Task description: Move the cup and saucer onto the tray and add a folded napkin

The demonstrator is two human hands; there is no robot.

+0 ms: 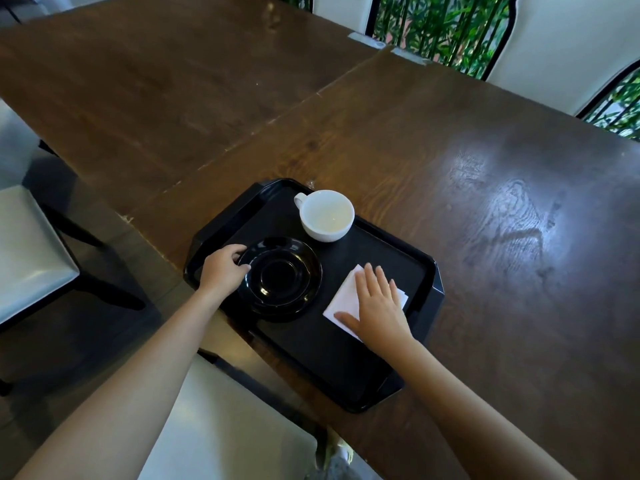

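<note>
Saucer (280, 278): glossy black, judged slippery and breakable; rim pinched by left hand (221, 268) fingers. Folded napkin (346, 299): soft, light; pressed under flat, open right hand (377, 306).

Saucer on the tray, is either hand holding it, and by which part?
The left hand grips the black saucer by its left rim. The right hand holds nothing; it lies flat on the folded white napkin.

Daylight is being admitted from the far right, glare is being thrown across the table (502, 209), and edges are being bent by wide-angle distortion.
</note>
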